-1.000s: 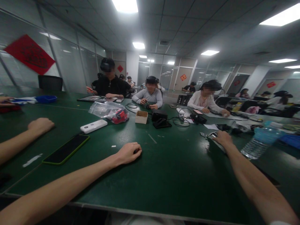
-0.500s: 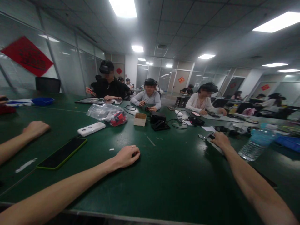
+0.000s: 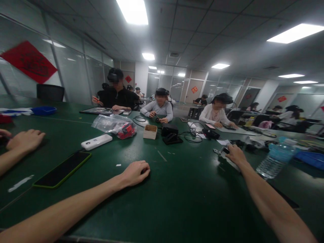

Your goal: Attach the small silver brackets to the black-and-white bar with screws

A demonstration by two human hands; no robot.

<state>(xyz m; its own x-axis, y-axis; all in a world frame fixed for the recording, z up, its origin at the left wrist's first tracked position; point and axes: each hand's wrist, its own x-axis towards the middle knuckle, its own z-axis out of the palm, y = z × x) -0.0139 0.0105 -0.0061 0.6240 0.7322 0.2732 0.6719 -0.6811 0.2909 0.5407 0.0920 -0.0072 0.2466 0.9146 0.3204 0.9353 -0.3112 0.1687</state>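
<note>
My left hand [image 3: 136,172] rests on the green table [image 3: 172,202], its fingers curled in loosely and a ring on one finger. Only a dark hollow shows between thumb and fingers. Farther off at the right, my right hand [image 3: 236,156] is closed on a small shiny metal piece with a dark block [image 3: 225,151]; its exact kind is too small to tell. A pale sheet lies under that hand. Beside my right forearm stands a tilted-looking clear water bottle [image 3: 274,160] with a blue label.
A phone with a green edge [image 3: 63,168] and a white power bank [image 3: 97,142] lie left. Ahead are a clear plastic bag [image 3: 113,125], a small open box [image 3: 150,132] and a black stand [image 3: 172,133]. A co-worker's hand [image 3: 25,140] rests at far left. Other people sit opposite.
The view has tilted up slightly. At far left, the co-worker's hand has shifted left and another hand shows beside it. My own hands stay nearly in place, the right still gripping the metal piece.
</note>
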